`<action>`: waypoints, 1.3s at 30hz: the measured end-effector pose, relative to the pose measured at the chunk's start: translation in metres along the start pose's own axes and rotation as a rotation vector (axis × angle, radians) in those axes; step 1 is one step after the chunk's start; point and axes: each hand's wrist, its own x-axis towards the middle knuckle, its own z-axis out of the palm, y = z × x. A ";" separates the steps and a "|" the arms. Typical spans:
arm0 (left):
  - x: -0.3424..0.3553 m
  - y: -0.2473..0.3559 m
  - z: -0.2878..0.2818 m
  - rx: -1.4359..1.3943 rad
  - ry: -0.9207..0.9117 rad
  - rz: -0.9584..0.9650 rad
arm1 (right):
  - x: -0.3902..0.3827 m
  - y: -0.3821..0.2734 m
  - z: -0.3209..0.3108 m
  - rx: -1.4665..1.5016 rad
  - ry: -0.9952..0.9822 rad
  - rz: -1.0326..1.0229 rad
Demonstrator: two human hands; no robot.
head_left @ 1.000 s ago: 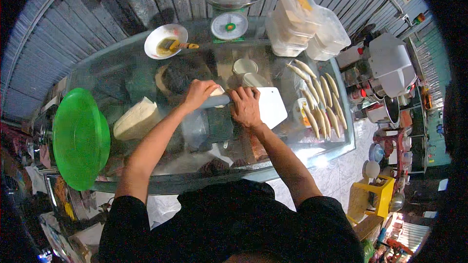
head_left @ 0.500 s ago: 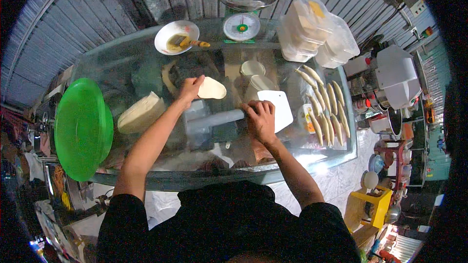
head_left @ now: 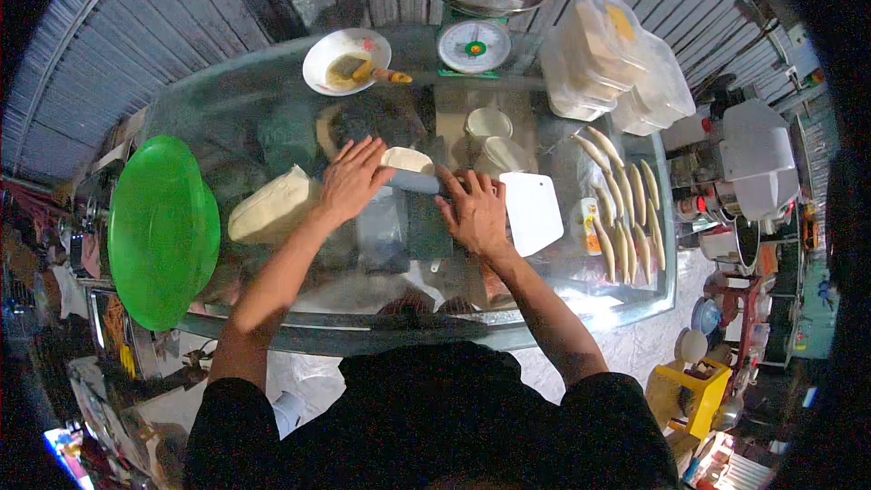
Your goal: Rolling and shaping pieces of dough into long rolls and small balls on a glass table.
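Note:
A grey rolling pin [head_left: 415, 181] lies crosswise on the glass tabletop, against the near edge of a small flat piece of dough [head_left: 408, 160]. My left hand [head_left: 352, 180] rests flat over the pin's left end, fingers stretched out. Curled over its right end is my right hand [head_left: 475, 210], gripping it; the hands hide both ends. A white dough scraper [head_left: 533, 210] lies just right of my right hand. To the left of my left hand sits a thick block of dough [head_left: 272, 207].
A green basin [head_left: 154, 236] stands at the left edge. At the back are a bowl with a brush [head_left: 319, 63], a dial scale [head_left: 474, 45] and clear plastic boxes [head_left: 590, 59]. Several long dough strips [head_left: 622, 209] lie at the right, and glass-like discs [head_left: 490, 125] sit mid-table.
My left hand has let go of the dough and moved onto the rolling pin's left end. The pin, with my right hand on it, has shifted away from me to the dough.

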 end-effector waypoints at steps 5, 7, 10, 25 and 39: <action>0.012 0.001 0.006 -0.418 -0.015 -0.279 | 0.019 0.006 0.018 -0.067 0.054 0.142; 0.028 -0.005 0.010 -0.312 0.185 -0.188 | 0.031 0.011 0.025 -0.094 0.103 0.161; 0.050 -0.023 0.025 -0.206 0.301 -0.238 | 0.061 0.022 0.028 -0.200 0.184 0.163; 0.058 -0.024 0.037 -0.093 0.322 -0.298 | 0.112 0.055 0.044 -0.085 0.028 0.218; -0.024 0.047 0.014 -0.160 0.337 -0.365 | 0.003 0.024 0.028 -0.064 0.102 0.173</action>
